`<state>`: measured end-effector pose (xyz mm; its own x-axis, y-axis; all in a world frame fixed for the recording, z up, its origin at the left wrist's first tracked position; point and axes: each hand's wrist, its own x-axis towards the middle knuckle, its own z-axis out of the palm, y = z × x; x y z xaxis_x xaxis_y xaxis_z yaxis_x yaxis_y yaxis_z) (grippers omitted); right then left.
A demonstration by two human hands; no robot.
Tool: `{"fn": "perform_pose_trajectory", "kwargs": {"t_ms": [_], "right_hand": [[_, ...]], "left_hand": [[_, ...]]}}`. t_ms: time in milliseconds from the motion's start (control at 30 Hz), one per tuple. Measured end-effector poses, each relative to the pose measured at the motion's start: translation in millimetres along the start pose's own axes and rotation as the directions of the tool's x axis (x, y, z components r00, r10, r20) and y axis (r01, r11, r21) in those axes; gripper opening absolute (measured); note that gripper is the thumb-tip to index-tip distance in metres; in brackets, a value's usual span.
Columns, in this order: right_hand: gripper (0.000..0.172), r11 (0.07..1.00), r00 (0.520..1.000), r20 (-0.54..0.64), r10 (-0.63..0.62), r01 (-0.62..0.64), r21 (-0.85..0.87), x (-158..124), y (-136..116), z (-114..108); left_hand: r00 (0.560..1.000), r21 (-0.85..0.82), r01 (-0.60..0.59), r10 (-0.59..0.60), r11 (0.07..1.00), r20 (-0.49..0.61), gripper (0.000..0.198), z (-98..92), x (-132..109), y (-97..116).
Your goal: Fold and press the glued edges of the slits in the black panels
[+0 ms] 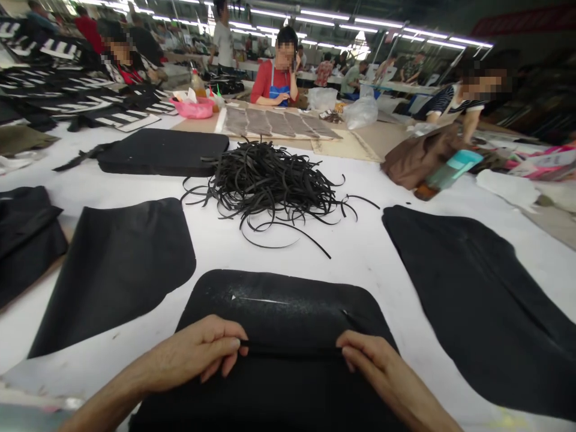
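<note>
A thin black strip (290, 350) is stretched level between my two hands. My left hand (216, 345) pinches its left end between thumb and forefinger, and my right hand (364, 354) pinches the right end the same way. Beneath the strip lies a black panel (297, 318) with rounded far corners. Its surface carries a thin pale slit, a small dark slit at the right and some whitish specks. Whether the strip touches the panel, I cannot tell. Beyond the panel is a tangled heap of black strips (270, 186), with several loose ends curling out.
A stack of black panels (166, 150) stands behind, left of the heap. Black sheets lie at left (126, 264) and right (477, 300) on the white table (333, 246). A teal-topped bottle (450, 171) leans at right. Farther back are a pink basin (193, 107) and co-workers.
</note>
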<state>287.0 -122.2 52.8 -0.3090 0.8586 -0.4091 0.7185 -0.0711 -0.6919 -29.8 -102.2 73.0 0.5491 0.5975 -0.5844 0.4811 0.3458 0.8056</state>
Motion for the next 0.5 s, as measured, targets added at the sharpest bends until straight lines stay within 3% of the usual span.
{"fn": "perform_pose_trajectory", "kwargs": {"t_ms": [200,333,433,500], "right_hand": [[0.022,0.955,0.982,-0.041,0.185,-0.170,0.244,3.6,21.8,0.6],[0.019,0.912,0.944,-0.109,0.311,-0.263,0.316,9.8,31.0,-4.0],[0.018,0.941,0.958,-0.121,0.261,-0.224,0.253,8.0,29.3,-6.1],[0.018,0.976,0.973,-0.133,0.190,-0.172,0.134,2.5,20.7,-5.4]], "left_hand": [[0.969,-0.175,0.068,-0.107,0.982,-0.222,0.036,-2.6,10.3,-27.0],[0.928,-0.153,0.071,-0.121,0.986,-0.352,0.033,-1.5,16.3,-38.7],[0.890,-0.042,0.063,-0.075,0.997,-0.449,0.038,-1.4,15.5,-41.1],[0.847,0.108,0.003,0.055,0.994,-0.529,0.038,1.4,13.6,-36.2]]}}
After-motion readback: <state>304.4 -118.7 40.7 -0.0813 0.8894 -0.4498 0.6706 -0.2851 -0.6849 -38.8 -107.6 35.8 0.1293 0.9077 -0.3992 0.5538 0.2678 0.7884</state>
